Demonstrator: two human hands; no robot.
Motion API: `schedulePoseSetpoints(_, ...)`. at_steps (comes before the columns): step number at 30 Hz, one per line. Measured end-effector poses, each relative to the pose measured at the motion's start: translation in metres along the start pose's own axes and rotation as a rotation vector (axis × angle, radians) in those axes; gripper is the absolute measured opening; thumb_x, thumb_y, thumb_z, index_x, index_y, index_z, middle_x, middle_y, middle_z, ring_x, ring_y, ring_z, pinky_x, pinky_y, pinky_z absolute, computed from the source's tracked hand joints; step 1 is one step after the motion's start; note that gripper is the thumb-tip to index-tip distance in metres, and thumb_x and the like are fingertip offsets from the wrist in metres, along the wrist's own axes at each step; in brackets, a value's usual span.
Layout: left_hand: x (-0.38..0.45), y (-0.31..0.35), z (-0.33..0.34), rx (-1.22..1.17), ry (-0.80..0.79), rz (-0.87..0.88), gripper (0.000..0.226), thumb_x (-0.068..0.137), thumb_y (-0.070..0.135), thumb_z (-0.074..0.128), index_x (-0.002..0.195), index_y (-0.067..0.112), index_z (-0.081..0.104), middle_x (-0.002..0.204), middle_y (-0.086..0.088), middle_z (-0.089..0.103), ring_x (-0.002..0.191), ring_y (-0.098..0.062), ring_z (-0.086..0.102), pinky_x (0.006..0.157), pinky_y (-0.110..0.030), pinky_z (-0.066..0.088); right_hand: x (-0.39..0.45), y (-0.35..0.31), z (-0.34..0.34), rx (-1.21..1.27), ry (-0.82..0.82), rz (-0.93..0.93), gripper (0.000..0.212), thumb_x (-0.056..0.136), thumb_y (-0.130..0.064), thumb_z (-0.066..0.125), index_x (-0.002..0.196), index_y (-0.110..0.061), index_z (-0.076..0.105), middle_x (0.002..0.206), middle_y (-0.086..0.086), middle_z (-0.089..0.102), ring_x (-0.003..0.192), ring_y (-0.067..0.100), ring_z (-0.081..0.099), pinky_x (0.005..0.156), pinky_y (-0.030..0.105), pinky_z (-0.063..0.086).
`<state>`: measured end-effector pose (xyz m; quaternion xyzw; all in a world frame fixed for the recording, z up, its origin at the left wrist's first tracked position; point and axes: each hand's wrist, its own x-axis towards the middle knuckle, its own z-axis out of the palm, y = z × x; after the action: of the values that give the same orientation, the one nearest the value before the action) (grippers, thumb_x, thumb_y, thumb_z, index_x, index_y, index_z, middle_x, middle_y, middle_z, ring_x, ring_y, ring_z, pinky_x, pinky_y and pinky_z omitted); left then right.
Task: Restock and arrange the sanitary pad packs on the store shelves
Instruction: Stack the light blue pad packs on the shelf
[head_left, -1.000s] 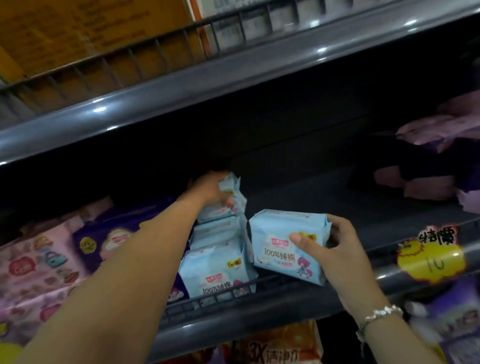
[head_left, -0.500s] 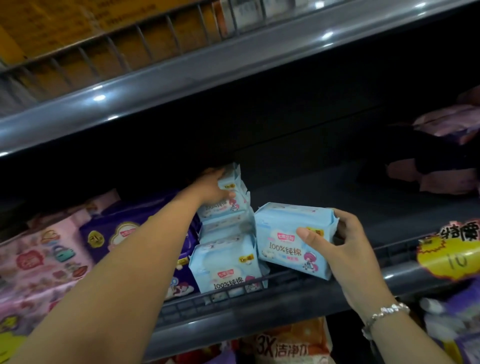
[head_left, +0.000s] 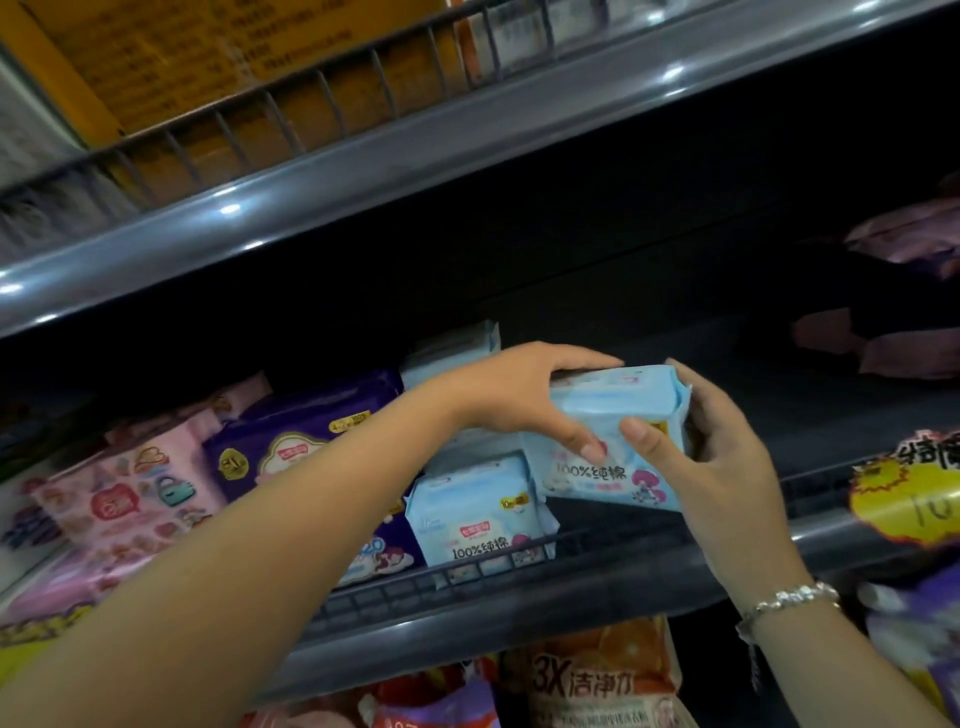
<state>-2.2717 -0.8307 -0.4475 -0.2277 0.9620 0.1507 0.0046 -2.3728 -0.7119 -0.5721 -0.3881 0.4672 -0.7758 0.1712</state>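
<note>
A light blue sanitary pad pack (head_left: 618, 410) is held above the middle shelf (head_left: 597, 582), just right of a row of matching blue packs (head_left: 470, 506). My left hand (head_left: 524, 397) grips its top and front from the left. My right hand (head_left: 722, 457) grips its right end, thumb on the front. The row of blue packs stands behind the wire front rail, with another blue pack (head_left: 457, 345) at the back in shadow.
Purple packs (head_left: 301, 441) and pink packs (head_left: 124, 499) fill the shelf's left part. The shelf is dark and bare right of the held pack, with pink packs (head_left: 904, 343) far right. A yellow price tag (head_left: 909, 493) hangs on the rail. An upper shelf (head_left: 415, 156) overhangs.
My left hand has left the back blue pack and come right onto the pack in my right hand. That pack has risen slightly and now sits between both hands.
</note>
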Motion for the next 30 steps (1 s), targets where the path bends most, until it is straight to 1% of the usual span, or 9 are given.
schedulePoseSetpoints(2,-0.006,-0.006,-0.006,-0.013,0.063,-0.002,0.081,0.072,0.031,0.082,0.142,0.033,0.041,0.124,0.021,0.049,0.102,0.007,0.051,0.083,-0.008,0.042,0.001,0.004,-0.001,-0.13,-0.041,-0.019,0.072,0.067,-0.052,0.067,0.134,-0.044,0.044,0.131,-0.014,0.054,0.116,0.004,0.056,0.084,0.026,0.055)
schedulePoseSetpoints(7,-0.018,-0.034,-0.036,-0.052,0.333,-0.148,0.071,0.073,0.027,0.081,0.136,0.032,0.048,0.111,0.017,0.055,0.09,0.006,0.054,0.07,-0.005,0.039,0.002,0.026,-0.007,-0.473,-0.19,0.039,0.058,0.086,-0.042,0.062,0.139,-0.046,0.037,0.14,-0.01,0.04,0.117,-0.001,0.038,0.097,0.02,0.033)
schedulePoseSetpoints(11,-0.018,-0.057,-0.036,0.08,0.295,-0.298,0.065,0.08,0.028,0.076,0.137,0.024,0.046,0.116,0.008,0.055,0.089,-0.003,0.055,0.072,-0.012,0.043,-0.003,0.042,-0.008,-0.834,-0.362,0.007,0.06,0.093,-0.046,0.05,0.148,-0.037,0.027,0.151,-0.007,0.034,0.14,0.009,0.024,0.115,0.03,0.022)
schedulePoseSetpoints(14,-0.012,-0.072,-0.025,0.144,0.234,-0.383,0.06,0.084,0.032,0.072,0.137,0.022,0.046,0.126,-0.001,0.057,0.106,-0.017,0.058,0.093,-0.033,0.049,-0.006,0.054,-0.007,-1.168,-0.505,-0.058,0.069,0.091,-0.068,0.011,0.152,-0.036,0.001,0.161,-0.009,0.004,0.147,0.008,0.002,0.116,0.027,-0.003)
schedulePoseSetpoints(17,-0.01,-0.074,-0.023,0.261,0.167,-0.464,0.064,0.089,0.035,0.065,0.145,0.022,0.036,0.141,-0.006,0.042,0.121,-0.023,0.049,0.103,-0.036,0.042,-0.01,0.064,-0.007,-1.307,-0.522,-0.15,0.105,0.059,-0.072,-0.04,0.151,-0.039,-0.003,0.161,-0.009,-0.002,0.148,0.011,-0.002,0.109,0.026,-0.013)
schedulePoseSetpoints(19,-0.008,-0.072,-0.024,0.397,0.107,-0.542,0.073,0.092,0.038,0.06,0.152,0.023,0.021,0.153,-0.008,0.024,0.135,-0.027,0.036,0.111,-0.037,0.032,-0.009,0.069,-0.008,-1.317,-0.502,-0.16,0.103,0.066,-0.069,-0.038,0.151,-0.038,0.011,0.16,-0.006,0.008,0.148,0.016,0.01,0.11,0.029,-0.008)
schedulePoseSetpoints(23,-0.003,-0.066,-0.013,0.447,0.087,-0.509,0.086,0.094,0.042,0.055,0.154,0.022,-0.003,0.162,-0.006,-0.002,0.148,-0.028,0.009,0.121,-0.041,0.011,-0.009,0.071,-0.005,-1.352,-0.492,-0.133,0.075,0.096,-0.058,-0.005,0.139,-0.03,0.049,0.144,0.003,0.048,0.13,0.025,0.049,0.106,0.035,0.014)
schedulePoseSetpoints(26,0.001,-0.069,0.007,0.395,0.202,-0.445,0.085,0.092,0.057,0.048,0.153,0.031,-0.003,0.162,0.002,-0.004,0.149,-0.025,0.001,0.12,-0.04,0.006,-0.009,0.066,-0.003,-1.357,-0.49,-0.151,0.084,0.085,-0.064,-0.018,0.148,-0.035,0.031,0.155,-0.002,0.03,0.143,0.021,0.03,0.11,0.032,0.002)
schedulePoseSetpoints(30,-0.001,-0.088,0.015,0.392,0.309,-0.492,0.074,0.093,0.056,0.048,0.152,0.039,0.007,0.161,0.003,0.006,0.147,-0.027,0.01,0.116,-0.043,0.013,-0.009,0.063,-0.006,-1.324,-0.526,-0.114,0.091,0.067,-0.062,-0.021,0.152,-0.039,0.004,0.161,-0.009,0.005,0.148,0.012,0.001,0.114,0.03,-0.01)
